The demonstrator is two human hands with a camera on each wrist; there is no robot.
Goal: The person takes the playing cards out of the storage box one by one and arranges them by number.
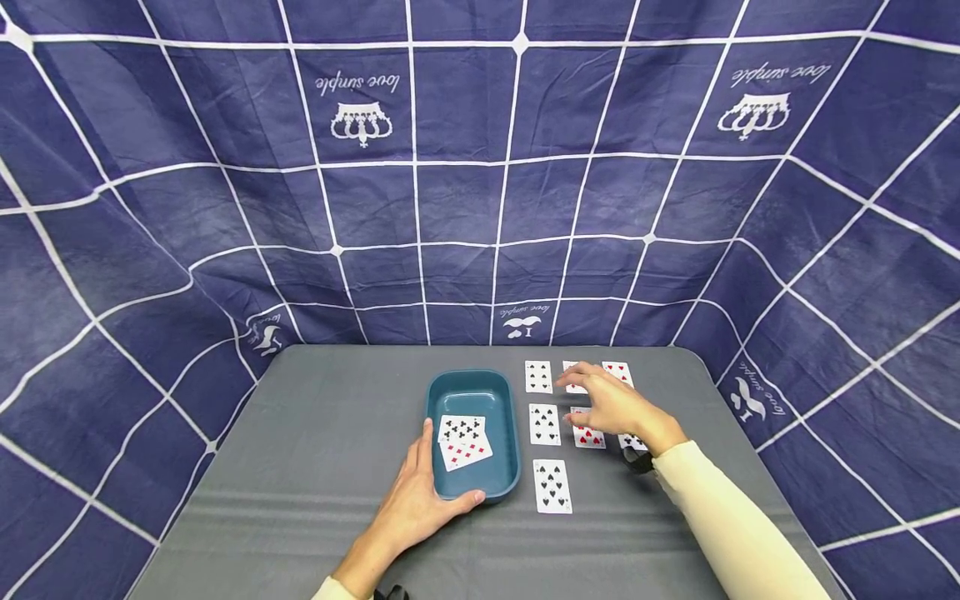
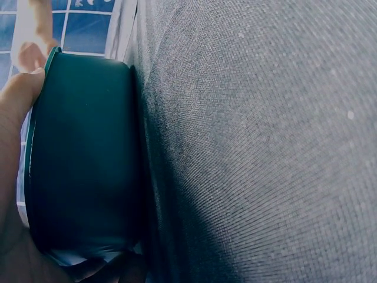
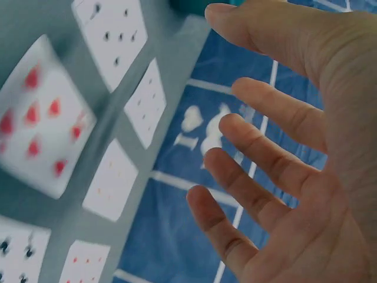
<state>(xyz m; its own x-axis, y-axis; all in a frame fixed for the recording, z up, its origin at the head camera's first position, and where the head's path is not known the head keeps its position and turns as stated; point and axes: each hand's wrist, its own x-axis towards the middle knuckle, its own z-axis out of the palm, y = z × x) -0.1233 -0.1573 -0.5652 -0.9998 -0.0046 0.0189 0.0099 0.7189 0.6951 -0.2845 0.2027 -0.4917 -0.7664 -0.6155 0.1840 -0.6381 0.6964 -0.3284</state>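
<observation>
A teal plastic tray [image 1: 472, 487] stands mid-table, with a clubs card [image 1: 461, 428] overlapping a diamonds card [image 1: 467, 455] inside. My left hand [image 1: 416, 496] holds the tray's near left corner, thumb at the near rim and fingers along the left side. In the left wrist view the tray wall [image 2: 88, 153] appears side-on beside the thumb. Over the cards right of the tray hovers my right hand [image 1: 611, 404], its fingers spread and holding nothing. Below it lies a hearts card [image 1: 588, 439], also seen in the right wrist view as a hearts card [image 3: 44, 118].
Face-up cards lie in rows: spades cards [image 1: 552, 486] nearest the tray, a hearts card [image 1: 617, 372] at the back right, and a clubs card [image 1: 632, 443] partly under the right hand. A blue grid-patterned cloth [image 1: 465, 200] surrounds the grey table [image 1: 322, 433].
</observation>
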